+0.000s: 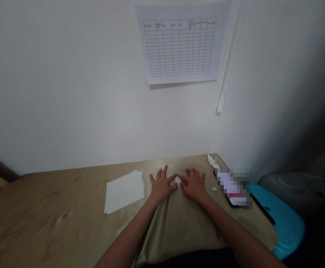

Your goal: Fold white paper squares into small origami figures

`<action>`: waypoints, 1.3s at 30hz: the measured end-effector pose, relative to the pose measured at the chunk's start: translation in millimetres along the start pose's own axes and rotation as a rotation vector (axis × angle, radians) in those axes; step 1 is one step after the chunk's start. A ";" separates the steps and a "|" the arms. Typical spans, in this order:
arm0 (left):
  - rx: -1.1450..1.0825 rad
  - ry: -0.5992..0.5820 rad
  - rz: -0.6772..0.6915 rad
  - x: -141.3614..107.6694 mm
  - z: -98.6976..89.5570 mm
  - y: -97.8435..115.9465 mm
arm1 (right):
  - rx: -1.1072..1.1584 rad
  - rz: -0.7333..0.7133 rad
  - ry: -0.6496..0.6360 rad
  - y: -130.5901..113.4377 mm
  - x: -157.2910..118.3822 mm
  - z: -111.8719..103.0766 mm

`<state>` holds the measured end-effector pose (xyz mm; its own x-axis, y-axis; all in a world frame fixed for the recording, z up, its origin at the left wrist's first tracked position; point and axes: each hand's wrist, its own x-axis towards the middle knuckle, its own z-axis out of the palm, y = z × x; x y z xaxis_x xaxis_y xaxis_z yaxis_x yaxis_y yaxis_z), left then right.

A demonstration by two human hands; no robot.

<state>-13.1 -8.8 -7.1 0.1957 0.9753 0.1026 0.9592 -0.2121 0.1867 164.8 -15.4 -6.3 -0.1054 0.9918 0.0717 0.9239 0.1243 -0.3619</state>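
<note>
Between my two hands a small piece of white paper point(178, 181) lies on the brownish cloth-like table cover. My left hand point(161, 187) holds its left side with the index finger and thumb, the other fingers spread out. From the opposite side my right hand point(193, 185) holds the same piece with index finger and thumb, its remaining fingers also spread. Both index fingertips come close together at the paper's top edge. Fingers partly cover the piece, so its exact shape cannot be made out. A stack of white paper sheets point(124, 191) lies to the left of my left hand.
Right of my hands lies a phone-like dark-edged object point(235, 204), mostly pixelated. Crumpled white paper point(213, 161) and a small white scrap point(214, 188) are nearby. A turquoise stool point(286, 219) stands beyond the table's right edge. A printed table sheet point(181, 48) hangs on the wall.
</note>
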 end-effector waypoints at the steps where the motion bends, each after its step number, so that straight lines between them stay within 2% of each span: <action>1: 0.004 0.007 0.010 0.0 1.6 -0.7 | -0.005 -0.009 0.007 0.2 -0.4 0.7; 7: 0.012 0.033 0.045 -0.4 6.3 -3.1 | -0.023 -0.065 0.054 1.9 -2.6 6.0; 11: -0.067 0.076 0.041 -1.7 1.2 -2.2 | 0.039 -0.069 0.099 3.6 -3.3 3.7; 17: -0.146 0.103 0.132 -3.0 -5.4 -0.5 | 0.146 -0.127 0.186 4.9 -4.2 -3.2; 21: -0.159 0.083 0.102 -2.9 -6.5 0.9 | 0.165 -0.134 0.190 7.5 -2.3 -0.1; 25: -0.158 0.041 0.022 -2.3 -7.8 1.9 | 0.179 -0.075 0.176 9.1 0.0 3.1; 29: -0.150 0.011 -0.038 -0.7 -8.7 1.4 | 0.171 -0.008 0.110 7.9 1.2 1.4; 39: -0.093 -0.008 -0.041 0.3 -7.3 -0.8 | 0.068 -0.010 -0.007 6.3 1.9 -0.7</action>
<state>-15.3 -8.8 -0.2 0.1590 0.9836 0.0853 0.9434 -0.1768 0.2806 170.6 -12.7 -7.7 -0.1171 0.9907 0.0697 0.8958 0.1357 -0.4233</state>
